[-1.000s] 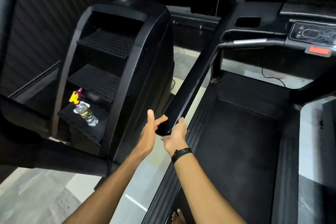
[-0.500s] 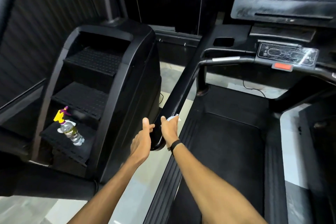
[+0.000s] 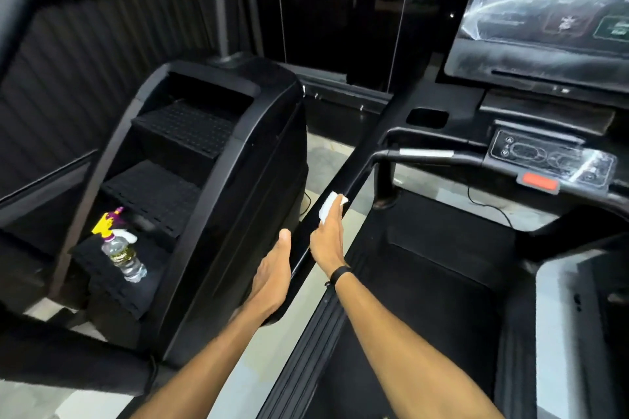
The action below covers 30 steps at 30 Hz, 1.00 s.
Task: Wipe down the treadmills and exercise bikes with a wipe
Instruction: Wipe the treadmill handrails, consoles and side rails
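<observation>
White wipe [image 3: 332, 206] mid-frame, pressed onto the black treadmill handrail [image 3: 343, 194] under the right hand [image 3: 327, 240], fingers flat over it, arm stretched forward. Left hand [image 3: 272, 277] open, palm against the rail's left side, lower down. Spray bottle [image 3: 121, 248] lying on the stair machine's [image 3: 221, 201] bottom step, lower left.

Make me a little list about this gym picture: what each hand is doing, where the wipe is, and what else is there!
left hand: left hand lies flat, fingers straight, against the left side of the treadmill handrail
right hand: right hand presses the wipe on top of the handrail
wipe: white wipe, under the right hand's fingertips
wristband: black wristband on the right wrist
spray bottle: clear spray bottle with a yellow and purple trigger, standing on the lowest step of the stair machine
treadmill screen: screen, covered in shiny plastic film
red button: red button, below the small control panel
</observation>
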### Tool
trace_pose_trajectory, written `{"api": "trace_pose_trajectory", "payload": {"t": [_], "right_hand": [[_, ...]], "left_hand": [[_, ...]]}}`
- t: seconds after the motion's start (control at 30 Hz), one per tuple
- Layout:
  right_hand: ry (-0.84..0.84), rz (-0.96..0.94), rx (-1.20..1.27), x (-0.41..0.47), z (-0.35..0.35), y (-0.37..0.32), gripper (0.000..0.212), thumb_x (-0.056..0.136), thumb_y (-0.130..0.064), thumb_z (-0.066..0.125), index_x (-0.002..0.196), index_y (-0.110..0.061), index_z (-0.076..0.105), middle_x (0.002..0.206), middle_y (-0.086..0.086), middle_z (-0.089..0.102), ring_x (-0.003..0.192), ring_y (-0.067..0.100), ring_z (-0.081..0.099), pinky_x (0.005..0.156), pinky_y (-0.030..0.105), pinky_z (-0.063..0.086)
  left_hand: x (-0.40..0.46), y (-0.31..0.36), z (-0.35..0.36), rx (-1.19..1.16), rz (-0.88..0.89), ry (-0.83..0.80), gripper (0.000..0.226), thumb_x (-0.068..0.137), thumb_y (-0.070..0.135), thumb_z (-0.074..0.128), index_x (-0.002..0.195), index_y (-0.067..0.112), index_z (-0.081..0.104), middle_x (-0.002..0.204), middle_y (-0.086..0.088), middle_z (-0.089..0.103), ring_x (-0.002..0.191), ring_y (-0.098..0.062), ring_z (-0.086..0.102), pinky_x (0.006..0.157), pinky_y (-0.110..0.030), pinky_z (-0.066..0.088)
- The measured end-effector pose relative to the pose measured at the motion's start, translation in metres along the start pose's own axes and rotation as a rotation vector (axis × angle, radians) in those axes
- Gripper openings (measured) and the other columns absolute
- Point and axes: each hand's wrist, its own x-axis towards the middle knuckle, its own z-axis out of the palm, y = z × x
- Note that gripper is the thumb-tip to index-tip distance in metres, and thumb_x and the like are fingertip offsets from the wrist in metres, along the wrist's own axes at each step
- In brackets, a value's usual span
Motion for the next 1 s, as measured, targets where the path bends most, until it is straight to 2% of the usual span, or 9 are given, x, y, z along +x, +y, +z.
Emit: {"api": "trace_pose_trajectory", "payload": {"t": [0.17, 0.3, 0.37, 0.43, 0.6, 0.7, 0.8, 0.9, 1.0], "right_hand": [[0.06, -0.143, -0.031, 0.048, -0.083, -0.017, 0.098, 0.08, 0.028, 0.026, 0.159, -0.018, -0.011, 0.166, -0.005, -0.004, 0.151, 0.006, -0.003, 0.099, -0.009, -0.001], [0.082, -0.184, -0.009, 0.075, -0.152, -0.019, 0.101, 0.079, 0.029, 0.024, 0.159, -0.023, -0.008, 0.166, -0.006, 0.006, 0.15, 0.005, 0.015, 0.116, 0.006, 0.009], [0.127, -0.128, -0.065, 0.093, -0.179, -0.012, 0.094, 0.087, 0.022, 0.029, 0.16, -0.027, -0.004, 0.155, 0.006, 0.038, 0.131, 0.019, 0.05, 0.106, 0.013, 0.037], [0.194, -0.033, -0.093, 0.11, -0.196, -0.005, 0.073, 0.098, 0.001, 0.037, 0.16, -0.031, 0.014, 0.122, 0.013, 0.058, 0.101, 0.024, 0.057, 0.081, 0.015, 0.051], [0.195, -0.093, -0.207, 0.144, -0.217, -0.006, 0.031, 0.102, -0.008, 0.039, 0.116, -0.013, 0.067, 0.107, 0.004, 0.069, 0.105, 0.027, 0.06, 0.094, 0.041, 0.049], [0.162, -0.103, -0.258, 0.169, -0.222, -0.014, 0.036, 0.095, 0.004, 0.037, 0.113, -0.01, 0.065, 0.104, 0.012, 0.067, 0.102, 0.031, 0.06, 0.075, 0.024, 0.047], [0.195, -0.11, -0.363, 0.2, -0.222, -0.026, 0.062, 0.09, 0.011, 0.039, 0.148, -0.012, 0.044, 0.134, 0.01, 0.058, 0.12, 0.03, 0.053, 0.09, 0.028, 0.044], [0.269, -0.38, -0.696, 0.232, -0.213, -0.026, 0.079, 0.078, 0.014, 0.051, 0.151, -0.013, 0.035, 0.138, 0.004, 0.053, 0.118, 0.025, 0.049, 0.097, 0.032, 0.042], [-0.12, -0.409, -1.275, 0.25, -0.197, 0.004, 0.077, 0.087, -0.015, 0.059, 0.154, -0.011, 0.022, 0.152, 0.01, 0.034, 0.138, 0.029, 0.034, 0.118, 0.051, 0.02]], "left_hand": [[0.034, 0.059, 0.055, 0.078, 0.114, -0.049, 0.101, 0.075, 0.091, 0.01, 0.153, 0.032, 0.033, 0.159, 0.008, 0.034, 0.148, -0.012, 0.027, 0.123, -0.043, 0.018], [0.057, 0.093, 0.101, 0.124, 0.165, -0.086, 0.087, 0.084, 0.082, 0.011, 0.152, 0.034, 0.035, 0.157, 0.008, 0.037, 0.147, -0.015, 0.031, 0.122, -0.047, 0.021], [0.068, 0.103, 0.122, 0.128, 0.191, -0.103, 0.086, 0.085, 0.082, 0.012, 0.149, 0.034, 0.04, 0.154, 0.006, 0.043, 0.143, -0.015, 0.036, 0.12, -0.046, 0.026], [0.077, 0.109, 0.139, 0.144, 0.181, -0.087, 0.081, 0.09, 0.077, 0.015, 0.149, 0.03, 0.043, 0.153, 0.003, 0.045, 0.142, -0.017, 0.038, 0.119, -0.045, 0.026], [0.102, 0.122, 0.159, 0.234, 0.227, -0.087, 0.071, 0.096, 0.067, 0.016, 0.134, 0.018, 0.053, 0.139, -0.001, 0.057, 0.133, -0.022, 0.047, 0.114, -0.046, 0.032], [0.122, 0.131, 0.162, 0.257, 0.239, -0.052, 0.054, 0.105, 0.051, 0.019, 0.139, 0.024, 0.052, 0.144, 0.0, 0.052, 0.139, -0.023, 0.04, 0.119, -0.044, 0.025], [0.151, 0.136, 0.163, 0.223, 0.218, -0.032, 0.053, 0.105, 0.05, 0.022, 0.143, 0.026, 0.049, 0.146, 0.0, 0.051, 0.14, -0.023, 0.039, 0.119, -0.045, 0.024], [0.19, 0.14, 0.165, 0.186, 0.169, -0.004, 0.044, 0.103, 0.051, 0.023, 0.108, 0.025, 0.059, 0.104, 0.006, 0.062, 0.114, -0.025, 0.055, 0.097, -0.042, 0.039], [0.221, 0.146, 0.166, 0.177, 0.179, 0.012, 0.04, 0.104, 0.05, 0.024, 0.099, 0.026, 0.055, 0.096, 0.005, 0.059, 0.105, -0.018, 0.053, 0.088, -0.038, 0.036]]}}
